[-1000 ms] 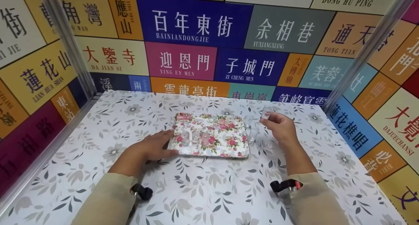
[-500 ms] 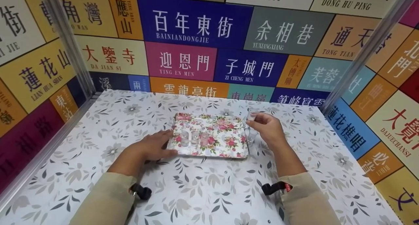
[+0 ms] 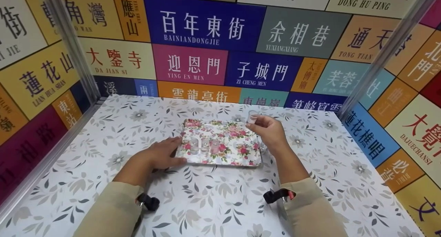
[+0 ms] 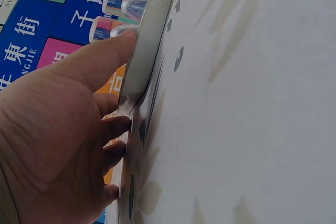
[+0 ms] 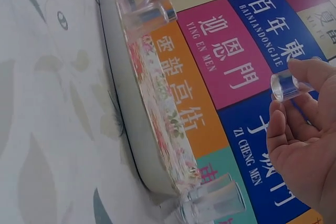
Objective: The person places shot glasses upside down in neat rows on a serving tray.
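My right hand pinches a small clear shot glass between thumb and fingers, up over the back right part of the floral tray. In the right wrist view this held glass is tipped on its side in the picture, above the tray's level. Three more shot glasses stand in a row on the tray's left half. My left hand lies at the tray's left end. In the left wrist view its thumb touches the rim, with the other fingers extended along the side.
Right beside the tray's right end stand clear glasses, mostly hidden behind my right hand in the head view. A white leaf-patterned cloth covers the table. Colourful sign-covered walls and clear corner posts enclose its back and sides.
My right hand has carried the shot glass leftward, from beyond the tray's right end to over its back right part. The left hand and the tray have stayed put.
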`<control>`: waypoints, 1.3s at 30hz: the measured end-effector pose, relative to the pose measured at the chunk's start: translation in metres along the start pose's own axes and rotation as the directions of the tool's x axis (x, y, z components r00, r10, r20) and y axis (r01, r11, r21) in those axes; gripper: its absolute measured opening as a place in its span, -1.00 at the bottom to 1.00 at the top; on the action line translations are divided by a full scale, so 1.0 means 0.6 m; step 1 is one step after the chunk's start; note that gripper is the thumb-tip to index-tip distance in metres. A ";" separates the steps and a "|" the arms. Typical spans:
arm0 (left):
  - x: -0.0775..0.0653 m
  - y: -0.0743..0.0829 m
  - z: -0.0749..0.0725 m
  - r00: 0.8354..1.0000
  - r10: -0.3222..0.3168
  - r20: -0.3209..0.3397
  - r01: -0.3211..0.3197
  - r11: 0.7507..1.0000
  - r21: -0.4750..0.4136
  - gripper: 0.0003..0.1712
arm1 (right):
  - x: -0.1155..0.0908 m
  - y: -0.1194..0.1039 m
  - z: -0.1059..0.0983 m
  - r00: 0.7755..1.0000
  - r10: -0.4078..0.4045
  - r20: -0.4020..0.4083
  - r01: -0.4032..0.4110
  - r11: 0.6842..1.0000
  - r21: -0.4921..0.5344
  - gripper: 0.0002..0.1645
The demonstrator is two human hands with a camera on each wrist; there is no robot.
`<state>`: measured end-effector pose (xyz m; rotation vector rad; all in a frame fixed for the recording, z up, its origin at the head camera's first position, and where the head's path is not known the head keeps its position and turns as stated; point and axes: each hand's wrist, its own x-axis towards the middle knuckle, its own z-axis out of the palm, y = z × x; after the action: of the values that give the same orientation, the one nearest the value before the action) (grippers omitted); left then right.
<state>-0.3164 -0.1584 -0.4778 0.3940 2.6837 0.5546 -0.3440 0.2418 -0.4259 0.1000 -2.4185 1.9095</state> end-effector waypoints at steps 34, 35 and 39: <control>-0.003 0.004 -0.003 1.000 -0.004 0.008 0.004 1.000 0.001 0.22 | -0.004 -0.019 0.101 0.983 -0.097 0.158 0.079 0.990 0.117 -0.58; -0.003 0.003 -0.002 1.000 -0.002 0.009 0.002 1.000 0.001 0.22 | -0.004 -0.019 0.101 0.983 -0.097 0.158 0.081 0.991 0.109 -0.58; -0.001 0.002 -0.001 1.000 0.005 0.005 -0.005 1.000 0.005 0.22 | -0.005 -0.018 0.100 0.981 -0.100 0.168 0.082 0.990 0.113 -0.57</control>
<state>-0.3157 -0.1579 -0.4765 0.4036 2.6802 0.5476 -0.3402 0.1811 -0.4299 0.3911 -2.3682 2.0659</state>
